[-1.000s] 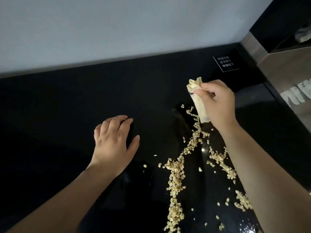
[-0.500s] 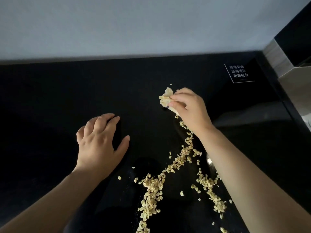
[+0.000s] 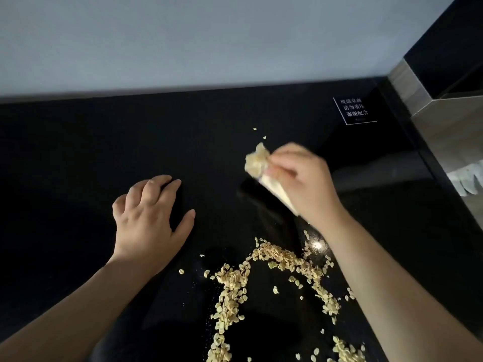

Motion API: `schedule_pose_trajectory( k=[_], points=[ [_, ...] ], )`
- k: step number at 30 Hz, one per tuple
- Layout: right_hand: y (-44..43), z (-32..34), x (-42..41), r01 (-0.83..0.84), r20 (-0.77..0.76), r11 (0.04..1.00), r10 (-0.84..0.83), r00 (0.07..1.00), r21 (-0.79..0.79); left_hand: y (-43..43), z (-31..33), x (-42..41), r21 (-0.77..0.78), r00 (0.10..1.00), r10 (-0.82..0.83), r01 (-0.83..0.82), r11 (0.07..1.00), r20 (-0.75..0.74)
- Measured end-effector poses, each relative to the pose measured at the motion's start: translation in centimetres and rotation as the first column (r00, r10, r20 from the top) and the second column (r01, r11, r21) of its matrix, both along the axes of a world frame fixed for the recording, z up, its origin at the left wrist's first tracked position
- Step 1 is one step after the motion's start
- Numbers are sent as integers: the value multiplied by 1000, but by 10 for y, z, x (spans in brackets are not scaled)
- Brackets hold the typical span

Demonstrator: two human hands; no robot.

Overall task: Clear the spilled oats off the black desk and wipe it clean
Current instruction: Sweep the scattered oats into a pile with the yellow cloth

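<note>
Pale spilled oats (image 3: 235,286) lie in two curved lines on the glossy black desk (image 3: 78,158), joined in an arch below my right hand. My right hand (image 3: 303,184) is shut on a crumpled yellowish cloth (image 3: 257,163), pressed to the desk just beyond the arch's top. Two stray flakes (image 3: 264,137) lie past the cloth. My left hand (image 3: 149,218) rests flat on the desk, fingers apart, left of the oats and holding nothing.
A grey wall (image 3: 209,40) runs along the desk's far edge. A small black sign with white writing (image 3: 354,111) sits at the back right. A metal-edged unit (image 3: 444,131) borders the desk on the right.
My right hand with the cloth has swept the oats toward me, so the two lines now close into an arch. My left hand stays flat on the desk.
</note>
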State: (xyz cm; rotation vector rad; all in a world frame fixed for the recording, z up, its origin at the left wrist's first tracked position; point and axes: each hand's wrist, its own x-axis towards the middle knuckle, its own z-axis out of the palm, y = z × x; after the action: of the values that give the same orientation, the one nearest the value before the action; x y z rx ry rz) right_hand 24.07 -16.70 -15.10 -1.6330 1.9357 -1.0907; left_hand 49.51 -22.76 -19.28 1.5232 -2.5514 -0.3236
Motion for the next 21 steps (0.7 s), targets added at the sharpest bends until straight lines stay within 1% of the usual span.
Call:
schedule_pose_trajectory(
  k=[2, 4, 6, 10, 12, 16, 21],
  points=[
    [-34, 0, -17, 66, -51, 997, -68, 996, -39, 1, 0, 1, -1, 1000, -9, 9, 1000, -5],
    [-64, -6, -34, 105, -66, 994, -107, 992, -36, 4, 0, 2, -1, 1000, -20, 20, 1000, -7],
    [-88, -12, -47, 106, -77, 994, -106, 991, -12, 7, 1, 3, -1, 1000, -26, 26, 1000, -11],
    [-127, -25, -61, 73, -153, 996, -64, 986, 51, 6, 1, 5, -33, 1000, -22, 21, 999, -17],
    [-138, -29, -61, 49, -154, 995, -35, 987, 88, 2, 1, 4, -47, 1000, -13, 12, 999, -18],
    [-131, -33, -50, 13, -101, 997, -6, 995, 78, -6, -3, 2, -52, 1000, -3, 2, 999, -27],
    [-59, -39, -10, -150, -65, 982, 158, 985, 115, -5, -9, 7, -29, 1000, 7, -7, 1000, -4]
  ],
)
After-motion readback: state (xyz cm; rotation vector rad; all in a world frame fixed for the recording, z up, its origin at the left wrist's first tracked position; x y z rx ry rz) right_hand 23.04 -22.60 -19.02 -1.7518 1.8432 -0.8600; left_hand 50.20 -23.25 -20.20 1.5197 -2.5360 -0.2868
